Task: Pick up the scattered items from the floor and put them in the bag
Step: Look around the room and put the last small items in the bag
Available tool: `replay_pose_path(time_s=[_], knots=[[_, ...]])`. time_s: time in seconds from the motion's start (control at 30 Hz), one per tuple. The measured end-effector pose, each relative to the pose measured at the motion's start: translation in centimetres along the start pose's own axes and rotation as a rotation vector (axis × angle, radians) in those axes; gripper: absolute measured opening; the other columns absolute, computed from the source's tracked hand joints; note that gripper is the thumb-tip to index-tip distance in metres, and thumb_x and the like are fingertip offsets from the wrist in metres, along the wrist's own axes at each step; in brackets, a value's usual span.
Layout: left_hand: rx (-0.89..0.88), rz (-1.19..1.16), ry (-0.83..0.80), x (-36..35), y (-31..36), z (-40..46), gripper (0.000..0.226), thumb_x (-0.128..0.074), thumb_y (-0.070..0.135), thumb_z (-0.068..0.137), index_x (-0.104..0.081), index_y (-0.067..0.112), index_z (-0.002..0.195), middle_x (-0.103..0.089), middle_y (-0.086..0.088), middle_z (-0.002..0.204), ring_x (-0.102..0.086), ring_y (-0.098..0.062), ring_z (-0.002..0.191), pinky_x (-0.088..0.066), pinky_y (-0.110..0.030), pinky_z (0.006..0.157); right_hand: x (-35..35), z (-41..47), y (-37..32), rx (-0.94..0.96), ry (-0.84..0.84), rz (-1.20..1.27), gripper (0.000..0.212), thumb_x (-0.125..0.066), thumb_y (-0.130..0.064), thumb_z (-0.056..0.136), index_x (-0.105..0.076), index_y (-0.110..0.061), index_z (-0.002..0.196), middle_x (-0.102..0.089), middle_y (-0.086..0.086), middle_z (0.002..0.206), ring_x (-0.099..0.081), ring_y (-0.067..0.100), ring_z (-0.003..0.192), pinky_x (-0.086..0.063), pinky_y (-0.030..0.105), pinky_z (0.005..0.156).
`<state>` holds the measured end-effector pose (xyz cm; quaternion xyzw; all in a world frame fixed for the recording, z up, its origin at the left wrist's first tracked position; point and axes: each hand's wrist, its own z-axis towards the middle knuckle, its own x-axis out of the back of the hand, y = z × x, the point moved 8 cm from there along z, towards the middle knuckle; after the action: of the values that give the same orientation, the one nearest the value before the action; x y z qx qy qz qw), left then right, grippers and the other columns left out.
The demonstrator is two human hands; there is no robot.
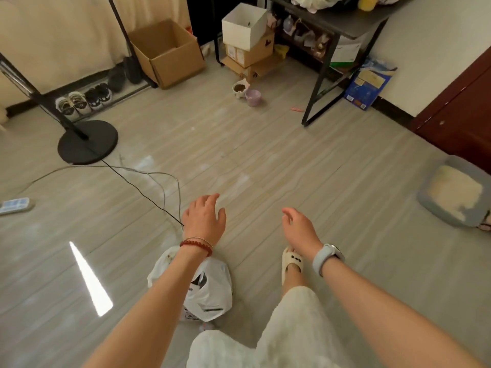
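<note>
A white plastic bag (210, 290) with black print sits on the floor near my feet, partly hidden by my left forearm. My left hand (204, 219) hovers above and beyond the bag, fingers spread, holding nothing. My right hand (300, 229) is held out to the right of it, fingers loosely apart and empty. A small pink item (296, 109) lies on the floor far ahead by the desk leg. A white remote control (14, 205) lies at the left edge.
Black and grey cables (148, 185) run across the floor from a round lamp base (87, 142). Pet bowls (247, 92), cardboard boxes (170, 54), a shoe rack, a black desk (337, 25) and a grey litter tray (454, 192) line the edges.
</note>
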<state>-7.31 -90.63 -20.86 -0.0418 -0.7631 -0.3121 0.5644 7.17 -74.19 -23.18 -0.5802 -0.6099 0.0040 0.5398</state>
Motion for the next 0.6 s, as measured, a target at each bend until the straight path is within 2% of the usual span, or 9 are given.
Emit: replay_pose_path(time_s=[0.17,0.3,0.47,0.6], knots=[[0.098,0.068,-0.093,-3.4,4.6,5.8,0.043,-0.041,0.030,0.092,-0.039,0.020,0.134,-0.045,-0.004,0.136,-0.042,-0.024,0.124,-0.031,-0.040,0.104,3.3,8.1,1.8,0.022,-0.135,-0.078,0.040,-0.034,-0.016,0.094,-0.042,-0.008,0.133,-0.049,0.013,0.137,-0.040,0.031,0.128,-0.035,0.040,0.106],[0.155,0.036,-0.172,-5.8,11.5,11.5,0.043,-0.039,0.030,0.094,-0.036,0.020,0.136,-0.042,-0.004,0.139,-0.038,-0.023,0.128,-0.030,-0.039,0.106,10.7,14.4,4.2,-0.009,-0.109,-0.086,0.039,-0.037,-0.015,0.094,-0.045,-0.008,0.131,-0.050,0.013,0.135,-0.042,0.030,0.127,-0.036,0.040,0.105],[0.057,-0.027,-0.164,-6.1,21.3,18.7,0.043,-0.040,0.030,0.094,-0.036,0.021,0.136,-0.042,-0.003,0.139,-0.038,-0.022,0.128,-0.028,-0.039,0.107,18.6,20.7,4.4,-0.030,-0.041,-0.100,0.039,-0.038,-0.014,0.093,-0.045,-0.006,0.130,-0.052,0.014,0.134,-0.043,0.031,0.126,-0.037,0.040,0.104],[-0.005,0.000,-0.118,-4.5,25.4,25.9,0.043,-0.041,0.030,0.093,-0.037,0.021,0.135,-0.044,-0.004,0.138,-0.040,-0.023,0.126,-0.029,-0.040,0.106,22.2,26.6,1.7,0.010,-0.025,-0.104,0.040,-0.036,-0.015,0.093,-0.042,-0.008,0.133,-0.048,0.013,0.137,-0.040,0.031,0.128,-0.035,0.040,0.106]])
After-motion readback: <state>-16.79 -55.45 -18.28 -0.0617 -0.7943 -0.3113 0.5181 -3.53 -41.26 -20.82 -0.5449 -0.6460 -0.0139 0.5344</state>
